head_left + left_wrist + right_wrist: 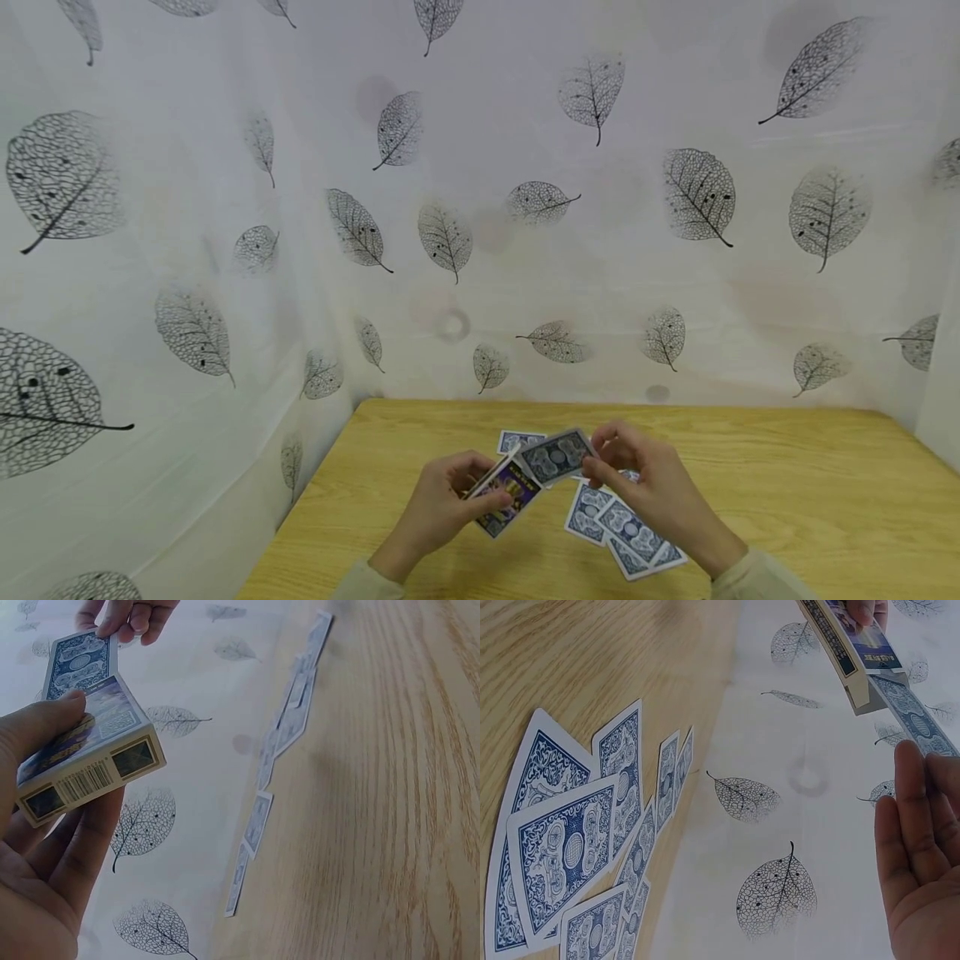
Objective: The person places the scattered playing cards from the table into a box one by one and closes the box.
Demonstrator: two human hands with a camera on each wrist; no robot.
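Observation:
My left hand [438,507] grips a playing card box [512,493] with a purple printed face, thumb across the front and fingers behind. In the left wrist view the box's end with a barcode [85,780] faces the camera. A blue-backed playing card [557,457] sticks out of the box's opposite end, which the right wrist view shows with its flap [868,699] raised. The fingertips of my right hand [656,479] pinch that card's outer end. How much of the card is still inside is hidden by the box.
Several blue-backed cards [630,530] lie overlapping on the wooden table [810,500], below and beside my right hand. Another card [519,439] lies farther back, partly behind the held card. A white curtain [480,292] with leaf prints hangs along the table's back and left sides.

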